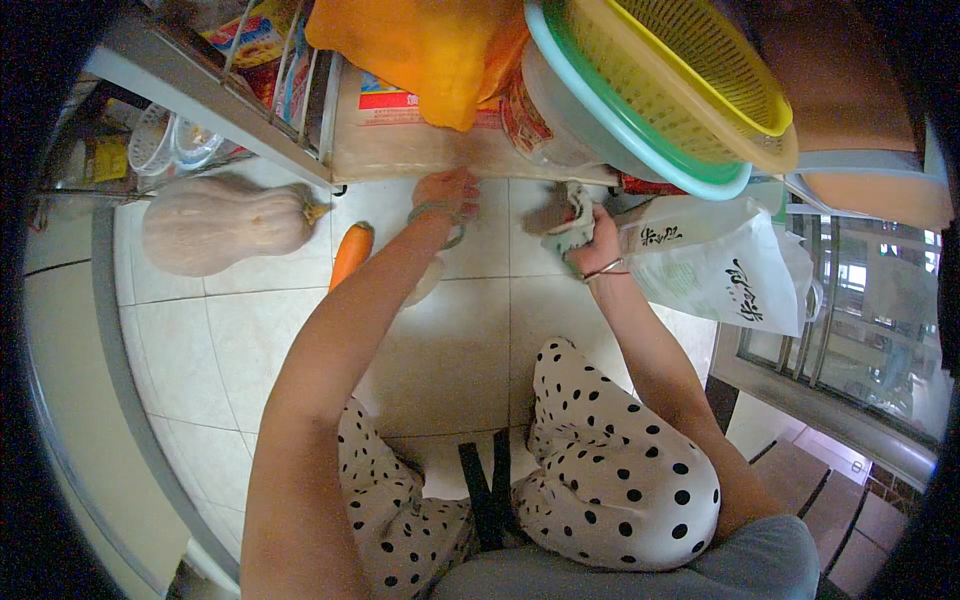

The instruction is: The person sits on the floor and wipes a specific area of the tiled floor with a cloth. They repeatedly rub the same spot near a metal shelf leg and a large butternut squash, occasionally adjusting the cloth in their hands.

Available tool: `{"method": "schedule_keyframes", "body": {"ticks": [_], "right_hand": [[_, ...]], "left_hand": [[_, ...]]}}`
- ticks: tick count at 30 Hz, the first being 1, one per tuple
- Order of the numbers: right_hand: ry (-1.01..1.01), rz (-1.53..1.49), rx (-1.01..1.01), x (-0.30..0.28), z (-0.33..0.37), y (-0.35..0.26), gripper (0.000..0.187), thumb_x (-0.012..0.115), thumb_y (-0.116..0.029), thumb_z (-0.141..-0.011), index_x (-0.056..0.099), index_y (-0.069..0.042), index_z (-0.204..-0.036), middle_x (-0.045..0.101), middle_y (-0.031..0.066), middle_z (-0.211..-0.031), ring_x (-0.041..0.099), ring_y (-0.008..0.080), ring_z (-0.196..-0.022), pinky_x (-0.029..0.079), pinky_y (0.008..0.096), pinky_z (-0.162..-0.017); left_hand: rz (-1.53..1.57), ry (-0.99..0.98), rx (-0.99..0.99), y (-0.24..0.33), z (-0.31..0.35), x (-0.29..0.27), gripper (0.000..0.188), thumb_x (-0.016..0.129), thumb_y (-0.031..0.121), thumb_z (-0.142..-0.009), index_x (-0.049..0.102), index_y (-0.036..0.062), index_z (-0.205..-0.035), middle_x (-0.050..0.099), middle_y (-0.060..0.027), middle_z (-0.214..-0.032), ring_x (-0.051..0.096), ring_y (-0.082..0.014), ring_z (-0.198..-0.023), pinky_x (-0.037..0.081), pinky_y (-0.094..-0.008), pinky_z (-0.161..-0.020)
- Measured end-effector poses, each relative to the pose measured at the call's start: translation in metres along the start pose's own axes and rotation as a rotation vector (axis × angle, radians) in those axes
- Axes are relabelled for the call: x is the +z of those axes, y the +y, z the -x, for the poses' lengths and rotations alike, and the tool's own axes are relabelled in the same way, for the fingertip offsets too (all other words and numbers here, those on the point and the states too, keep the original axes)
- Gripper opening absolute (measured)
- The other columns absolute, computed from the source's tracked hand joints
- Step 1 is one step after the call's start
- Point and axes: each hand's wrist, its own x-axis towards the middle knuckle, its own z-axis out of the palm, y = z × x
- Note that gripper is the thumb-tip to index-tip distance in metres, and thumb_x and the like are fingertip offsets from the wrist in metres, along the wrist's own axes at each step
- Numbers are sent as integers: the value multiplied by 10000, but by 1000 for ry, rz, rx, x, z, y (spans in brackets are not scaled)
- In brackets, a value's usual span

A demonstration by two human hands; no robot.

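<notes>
My right hand (600,243) is closed around a crumpled grey-and-white cloth (574,222), just above the floor tiles. At the front edge of the low cabinet board (390,160) is my left hand (445,192); its fingers are blurred and partly hidden, so their grip is unclear. An orange carrot (351,255) lies on the floor beside my left forearm. Half covered by that forearm is a pale roundish thing (428,282) whose kind I cannot make out. Farther left, a large tan butternut squash (225,228) rests on its side.
Stacked basins and colanders (690,90) in blue, green and yellow lean out above the floor at the upper right. Below them stands a white plastic bag (735,260). An orange cloth (430,60) hangs over the cabinet board. A wire rack (265,60) holds packets at upper left.
</notes>
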Motion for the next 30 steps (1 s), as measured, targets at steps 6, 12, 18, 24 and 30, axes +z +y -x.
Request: {"method": "schedule_keyframes", "body": {"ticks": [6,12,18,24,30], "right_hand": [[-148,522,-102,3,27,29,351,506,-221,-891,541,-20,-1177,600,57,-1105,562,177,-989,427,308,-886],[-375,875,-241,63,20,44,408,563,-256,-881,532,19,-1180,593,56,-1099,538,120,-984,398,242,-883],[-436,996,-391,74,29,53,318,546,-217,-897,553,-5,-1133,599,16,-998,534,78,-899,424,215,-799],[-490,1061,-237,63,45,67,298,566,-195,-887,565,-39,-1142,601,-30,-930,514,25,-781,415,168,-667],[-477,752,44,75,59,57,287,594,-112,-853,585,-77,-1137,624,-32,-945,490,-6,-684,370,138,-568]], "left_hand": [[109,-114,12,-18,5,-53,193,493,229,-884,610,109,-980,642,-57,-758,585,-182,-550,452,-291,-479],[-210,-4,476,-46,-9,-63,335,510,428,-879,583,135,-1023,621,-34,-818,590,-158,-681,474,-294,-555],[-19,-279,80,-2,60,-25,318,656,366,-800,596,127,-1000,627,-26,-829,605,-151,-712,491,-276,-590],[-165,-132,330,-36,54,-41,240,669,238,-793,599,68,-948,626,-61,-758,603,-154,-652,501,-299,-571],[-383,113,748,-39,52,-46,279,612,285,-820,601,56,-978,620,-97,-867,596,-161,-741,490,-318,-613]]}}
